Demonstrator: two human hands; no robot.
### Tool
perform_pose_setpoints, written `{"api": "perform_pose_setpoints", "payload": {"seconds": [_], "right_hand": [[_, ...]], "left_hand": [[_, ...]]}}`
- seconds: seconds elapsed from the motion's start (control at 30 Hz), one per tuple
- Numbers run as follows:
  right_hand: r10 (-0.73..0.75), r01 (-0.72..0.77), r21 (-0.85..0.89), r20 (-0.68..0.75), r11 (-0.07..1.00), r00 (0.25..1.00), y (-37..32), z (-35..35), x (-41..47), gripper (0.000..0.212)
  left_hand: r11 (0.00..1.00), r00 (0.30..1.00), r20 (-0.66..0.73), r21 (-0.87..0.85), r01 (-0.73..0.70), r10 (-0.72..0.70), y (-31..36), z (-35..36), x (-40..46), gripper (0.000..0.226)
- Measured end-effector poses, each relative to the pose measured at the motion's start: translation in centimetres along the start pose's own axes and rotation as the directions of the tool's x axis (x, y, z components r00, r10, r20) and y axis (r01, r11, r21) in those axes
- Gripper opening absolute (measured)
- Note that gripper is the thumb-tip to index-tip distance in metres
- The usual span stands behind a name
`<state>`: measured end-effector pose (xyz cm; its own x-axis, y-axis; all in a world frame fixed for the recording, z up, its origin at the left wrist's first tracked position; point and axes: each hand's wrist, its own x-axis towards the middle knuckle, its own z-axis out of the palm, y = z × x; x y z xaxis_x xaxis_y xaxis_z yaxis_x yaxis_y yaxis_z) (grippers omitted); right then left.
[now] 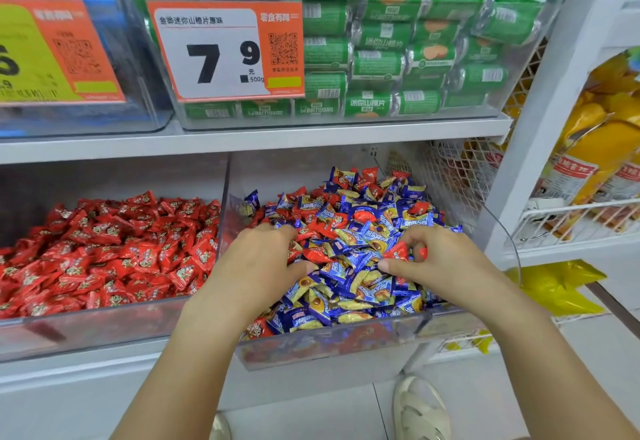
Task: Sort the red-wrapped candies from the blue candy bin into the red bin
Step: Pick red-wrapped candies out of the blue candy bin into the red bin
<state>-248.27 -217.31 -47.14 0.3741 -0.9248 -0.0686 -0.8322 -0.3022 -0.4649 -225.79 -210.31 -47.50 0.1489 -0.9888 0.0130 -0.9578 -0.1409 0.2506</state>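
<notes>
Two clear bins stand side by side on a shop shelf. The red bin (104, 327) on the left is full of red-wrapped candies (114, 249). The blue candy bin (332, 344) on the right holds blue-and-yellow candies (349, 287) with red ones mixed in, mostly toward the back. Both my hands are inside the blue bin. My left hand (258, 259) rests on the pile at its left side, fingers curled over candies; what it holds is hidden. My right hand (433, 259) pinches red-wrapped candies (398, 252) between fingers and thumb.
A shelf above carries a clear bin of green snack packs (398, 44) with an orange price tag (225, 51). A white upright (540, 128) and wire racks with yellow packets (595, 162) stand on the right. A pale shoe (420, 408) shows on the floor below.
</notes>
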Motion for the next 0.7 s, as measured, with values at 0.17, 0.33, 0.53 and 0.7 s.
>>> {"api": "perform_pose_setpoints", "payload": {"seconds": [0.17, 0.33, 0.53, 0.7], "right_hand": [[-0.074, 0.072, -0.014, -0.134, 0.997, 0.988, -0.3, -0.4, 0.0, 0.025], [-0.021, 0.111, 0.295, -0.294, 0.949, 0.956, -1.6, -1.1, 0.8, 0.018], [-0.173, 0.191, 0.097, -0.173, 0.977, 0.97, -3.7, 0.6, 3.6, 0.032], [-0.157, 0.133, -0.168, -0.142, 0.977, 0.977, -3.6, 2.4, 4.5, 0.027]], "left_hand": [[0.998, 0.999, 0.011, -0.049, 0.049, -0.048, 0.6, -0.1, -0.1, 0.032], [0.977, 0.984, -0.164, -0.209, 0.039, -0.074, 1.1, -0.4, 0.4, 0.035], [0.993, 0.999, 0.046, -0.114, -0.008, 0.013, 2.2, 0.5, 0.5, 0.037], [0.991, 0.997, 0.068, -0.131, 0.037, -0.029, 1.3, -0.1, 1.6, 0.02]]}}
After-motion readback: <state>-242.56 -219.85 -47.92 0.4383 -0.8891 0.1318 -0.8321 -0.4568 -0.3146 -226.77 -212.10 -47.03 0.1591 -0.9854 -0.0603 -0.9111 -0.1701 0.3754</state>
